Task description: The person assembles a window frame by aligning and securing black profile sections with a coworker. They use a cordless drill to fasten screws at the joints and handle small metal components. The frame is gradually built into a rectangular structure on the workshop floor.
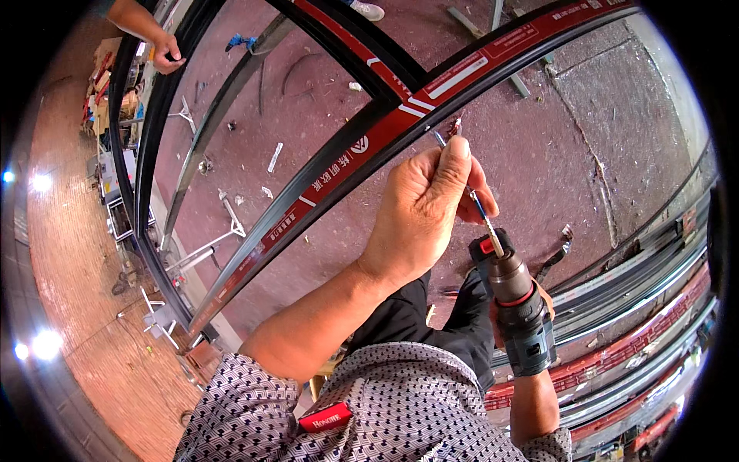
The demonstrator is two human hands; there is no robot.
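Note:
A cordless drill [514,289] with a black and grey body is in my right hand [549,302], whose fingers are partly hidden behind it. From its chuck a long thin bit [483,209] slants up and left. My left hand [422,202] is closed, thumb against fingers, around the bit's upper part. A slim metal tip [439,138] shows past the thumb, close to the lower edge of a dark frame [331,173] faced with red film. Whether the tip touches the frame I cannot tell. Small print-like detail near the fingertips is too fine to make out.
Another person's hand [166,54] rests by the frame's far left bar. Metal stands [231,219] stand on the dusty reddish floor [308,85]. Stacked long profiles [616,339] lie at the right. Boxes and scraps [104,73] sit at the far left. A person's shoe [368,10] shows at the top.

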